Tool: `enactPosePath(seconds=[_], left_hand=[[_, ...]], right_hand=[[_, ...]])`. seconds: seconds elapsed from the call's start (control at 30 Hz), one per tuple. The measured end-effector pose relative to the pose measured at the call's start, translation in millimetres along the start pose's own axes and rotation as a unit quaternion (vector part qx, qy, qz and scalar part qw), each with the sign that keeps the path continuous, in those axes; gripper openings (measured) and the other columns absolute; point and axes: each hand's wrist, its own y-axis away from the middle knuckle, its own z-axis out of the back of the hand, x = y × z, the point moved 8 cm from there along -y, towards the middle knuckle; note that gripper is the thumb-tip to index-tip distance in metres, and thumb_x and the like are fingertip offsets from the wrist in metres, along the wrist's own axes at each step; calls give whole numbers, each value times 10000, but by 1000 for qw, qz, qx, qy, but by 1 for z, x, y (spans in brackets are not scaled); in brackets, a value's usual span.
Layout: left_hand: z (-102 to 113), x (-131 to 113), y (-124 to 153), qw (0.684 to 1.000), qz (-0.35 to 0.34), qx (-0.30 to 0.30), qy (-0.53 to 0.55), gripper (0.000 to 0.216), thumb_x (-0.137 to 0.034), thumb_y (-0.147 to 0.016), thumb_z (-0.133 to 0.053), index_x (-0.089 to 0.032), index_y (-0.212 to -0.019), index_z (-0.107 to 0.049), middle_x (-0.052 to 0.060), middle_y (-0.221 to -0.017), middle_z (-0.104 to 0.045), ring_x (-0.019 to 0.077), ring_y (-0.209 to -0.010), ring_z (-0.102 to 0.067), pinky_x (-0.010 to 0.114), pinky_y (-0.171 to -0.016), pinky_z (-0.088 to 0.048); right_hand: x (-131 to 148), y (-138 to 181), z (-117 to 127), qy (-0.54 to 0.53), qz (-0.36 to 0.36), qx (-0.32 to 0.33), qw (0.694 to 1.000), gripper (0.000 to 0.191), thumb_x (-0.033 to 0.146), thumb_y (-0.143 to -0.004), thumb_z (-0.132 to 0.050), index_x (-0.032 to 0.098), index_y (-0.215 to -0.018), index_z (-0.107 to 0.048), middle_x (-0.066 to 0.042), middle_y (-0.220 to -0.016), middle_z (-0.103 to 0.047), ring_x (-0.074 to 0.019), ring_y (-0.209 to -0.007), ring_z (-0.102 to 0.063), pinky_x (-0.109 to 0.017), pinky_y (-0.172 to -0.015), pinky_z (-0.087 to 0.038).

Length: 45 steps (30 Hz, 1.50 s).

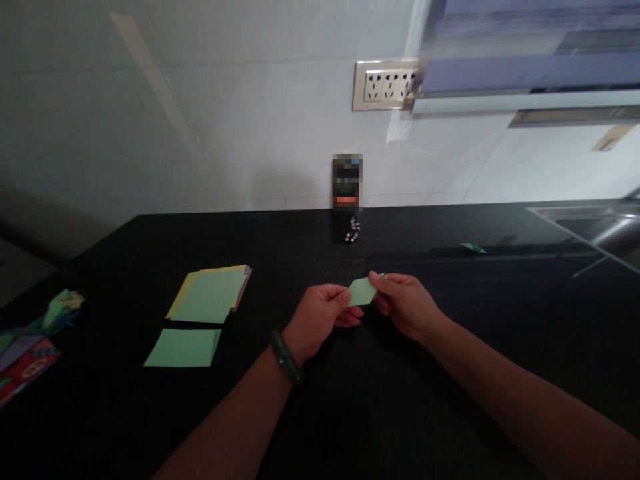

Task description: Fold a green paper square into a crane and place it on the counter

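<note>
A bangle is worn on the left wrist, above the black counter. By the left hand, a small green paper is pinched at its left end between thumb and fingers; the other end is pinched by the right hand. The paper is held between the two, in front of the body, and its layers cannot be made out. If it were pulled unevenly by the two grips, a crease could be skewed or the paper torn, it is judged. If one pinch were slackened, folds could be sprung open.

To the left, a green sheet is laid flat, just beside a stack of coloured sheets. Should either be brushed by the left forearm, the sheets could be shifted or bent. Farther off, a small green folded piece is seen near the sink; if knocked that way, it could be wetted, should water be there. By the wall, a phone is propped upright.
</note>
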Motion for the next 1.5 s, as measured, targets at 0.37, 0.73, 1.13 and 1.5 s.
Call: enactPosePath(seconds=[0.37,0.73,1.13,1.5], left_hand=[[32,-26,2,916,-94,-149,-361,211,-301,-783,-506,-157,-684,-625,-7,-519,-555,112,-481,-494,237,-490,-345],[-14,-22,3,795,-243,23,-555,209,-149,-811,-476,-146,-815,-685,52,-851,-645,148,-808,-571,265,-759,-439],[-14,-17,3,759,-226,3,-610,220,-208,-823,-458,-190,-798,-676,42,-849,-608,165,-798,-561,296,-717,-433],[-10,-15,2,777,-205,-8,-595,150,-246,-791,-534,-211,-822,-676,29,-861,-601,167,-806,-558,295,-724,-430]], right_hand=[[-4,-8,14,240,-40,38,969,109,220,-643,-670,144,-644,-592,16,-532,-577,-40,-375,-395,-166,-333,-306],[-2,-10,17,513,10,10,858,96,181,-626,-637,169,-534,-612,-21,-505,-573,-104,-454,-467,-236,-435,-305],[12,24,-44,668,302,252,631,149,144,-805,-536,179,-799,-680,-62,-811,-610,-168,-789,-527,-280,-714,-406],[-2,20,-27,650,306,214,662,201,174,-852,-465,187,-848,-666,-63,-889,-598,-157,-814,-552,-275,-733,-418]])
